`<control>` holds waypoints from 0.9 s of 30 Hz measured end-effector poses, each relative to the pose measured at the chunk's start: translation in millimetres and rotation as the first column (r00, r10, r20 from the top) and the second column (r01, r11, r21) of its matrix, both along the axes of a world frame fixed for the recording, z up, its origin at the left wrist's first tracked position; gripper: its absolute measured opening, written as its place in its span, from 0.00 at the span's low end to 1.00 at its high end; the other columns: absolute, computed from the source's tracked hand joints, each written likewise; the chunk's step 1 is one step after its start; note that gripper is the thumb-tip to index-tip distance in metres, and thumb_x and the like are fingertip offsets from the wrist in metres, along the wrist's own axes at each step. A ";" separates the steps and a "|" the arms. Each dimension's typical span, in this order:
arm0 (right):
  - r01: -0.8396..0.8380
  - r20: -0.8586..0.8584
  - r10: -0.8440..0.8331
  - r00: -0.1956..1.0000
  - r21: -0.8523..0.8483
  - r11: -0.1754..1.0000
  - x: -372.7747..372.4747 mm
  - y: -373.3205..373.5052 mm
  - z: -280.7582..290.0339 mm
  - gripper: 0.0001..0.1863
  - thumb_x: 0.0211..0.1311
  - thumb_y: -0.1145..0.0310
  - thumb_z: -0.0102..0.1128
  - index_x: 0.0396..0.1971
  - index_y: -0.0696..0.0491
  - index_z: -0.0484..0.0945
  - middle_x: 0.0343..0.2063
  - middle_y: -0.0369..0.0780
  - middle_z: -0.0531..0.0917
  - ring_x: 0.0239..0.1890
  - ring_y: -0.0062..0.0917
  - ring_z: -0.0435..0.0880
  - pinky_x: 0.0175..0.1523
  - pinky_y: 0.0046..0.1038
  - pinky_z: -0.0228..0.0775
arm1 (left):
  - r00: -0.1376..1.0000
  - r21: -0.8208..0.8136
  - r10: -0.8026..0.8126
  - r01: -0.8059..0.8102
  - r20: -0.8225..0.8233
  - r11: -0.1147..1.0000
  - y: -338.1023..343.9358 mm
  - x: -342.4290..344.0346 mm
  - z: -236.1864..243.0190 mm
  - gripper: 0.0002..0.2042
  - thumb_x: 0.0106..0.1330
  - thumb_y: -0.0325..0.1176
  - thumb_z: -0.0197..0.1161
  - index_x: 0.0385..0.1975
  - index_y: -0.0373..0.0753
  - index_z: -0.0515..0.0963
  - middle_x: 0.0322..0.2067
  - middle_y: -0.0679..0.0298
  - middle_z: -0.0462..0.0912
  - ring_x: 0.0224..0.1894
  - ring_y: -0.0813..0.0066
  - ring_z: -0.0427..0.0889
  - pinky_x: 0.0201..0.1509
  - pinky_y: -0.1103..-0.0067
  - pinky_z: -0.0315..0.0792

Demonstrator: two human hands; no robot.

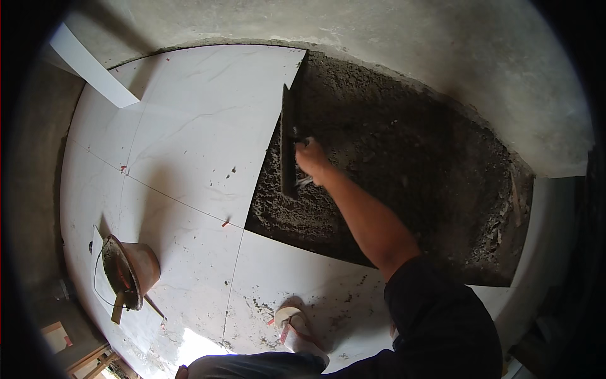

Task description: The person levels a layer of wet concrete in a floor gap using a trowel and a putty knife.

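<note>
My right hand [310,159] is closed round the handle of a long, flat finishing trowel [288,136]. Its blade, seen nearly edge-on, is over the dark mortar bed [404,158], close along the edge of a large white marbled tile [208,120]. Beneath and right of the blade the mortar looks rough and grainy, smoother farther right. My left hand does not show clearly; only a small brownish patch at the lower edge, beside my dark trouser leg [259,364], is visible, and I cannot make out what it is.
A bucket [146,265] with a tool handle leaning out stands on the tiles at left. Small red tile spacers [226,223] sit in the joints. A white strip [95,66] rises at upper left. Grey walls [391,31] border the floor. My sandalled foot [293,325] rests among mortar crumbs.
</note>
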State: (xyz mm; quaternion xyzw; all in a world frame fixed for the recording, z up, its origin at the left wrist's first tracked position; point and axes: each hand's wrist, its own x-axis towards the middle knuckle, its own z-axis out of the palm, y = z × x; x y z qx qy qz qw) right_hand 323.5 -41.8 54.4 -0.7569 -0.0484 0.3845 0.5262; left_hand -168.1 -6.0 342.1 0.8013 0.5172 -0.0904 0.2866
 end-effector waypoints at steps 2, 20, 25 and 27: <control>0.007 0.084 0.000 0.996 -0.073 0.997 -37.1 -2.3 -7.0 0.23 0.65 0.60 0.46 0.52 0.62 0.68 0.44 0.54 0.78 0.48 0.42 0.78 0.51 0.40 0.67 | 1.000 0.007 -0.010 0.010 0.019 1.000 -3.0 0.3 0.7 0.14 0.61 0.35 0.61 0.43 0.35 0.78 0.45 0.52 0.80 0.50 0.56 0.79 0.55 0.65 0.71; 0.067 -0.138 -0.053 0.989 0.100 0.993 -46.9 -74.9 42.5 0.18 0.62 0.62 0.53 0.38 0.64 0.67 0.23 0.42 0.73 0.24 0.27 0.79 0.26 0.32 0.72 | 0.990 0.057 0.117 -0.121 0.072 0.991 -74.4 -47.4 28.0 0.14 0.63 0.37 0.59 0.43 0.35 0.78 0.46 0.52 0.80 0.50 0.56 0.78 0.56 0.65 0.71; -0.250 0.038 0.258 0.965 -0.150 0.957 -68.1 -114.7 45.9 0.26 0.62 0.56 0.56 0.43 0.67 0.67 0.24 0.48 0.79 0.21 0.34 0.82 0.27 0.36 0.76 | 0.987 0.057 0.142 -0.147 0.076 0.988 -83.8 -51.2 29.3 0.14 0.64 0.38 0.59 0.43 0.35 0.78 0.46 0.52 0.80 0.50 0.57 0.78 0.56 0.65 0.70; -0.438 0.523 0.636 0.567 -0.462 0.771 -64.9 -135.2 31.4 0.34 0.64 0.46 0.54 0.53 0.64 0.67 0.27 0.53 0.81 0.27 0.42 0.84 0.32 0.41 0.76 | 0.985 0.055 0.151 -0.156 0.081 0.986 -85.2 -49.7 30.5 0.14 0.64 0.38 0.59 0.43 0.35 0.78 0.46 0.52 0.80 0.50 0.57 0.78 0.56 0.65 0.70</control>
